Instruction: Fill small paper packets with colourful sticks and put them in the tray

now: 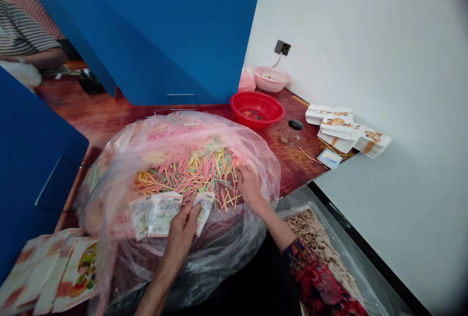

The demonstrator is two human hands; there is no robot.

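My left hand [184, 224] pinches a small printed paper packet [205, 209] between thumb and fingers, at the near edge of a pile of thin sticks. Two similar printed packets [164, 211] lie just left of that hand. The thin sticks [190, 172], pink, yellow, orange and green, are heaped inside a large clear plastic bag [223, 243] with its mouth spread wide. At the right side of the heap, my right hand [250, 187] reaches down with fingers bent together on the sticks. Its fingertips are partly hidden, and how many sticks they hold does not show.
Stacks of printed paper bags [78, 272] lie at lower left, with more [338, 123] by the wall. Behind stand a red basin [258, 121], a pink basin [272, 82] and a black-lidded jar [290, 133]. Blue partitions [175, 28] border the table. A person [29, 33] sits beyond them.
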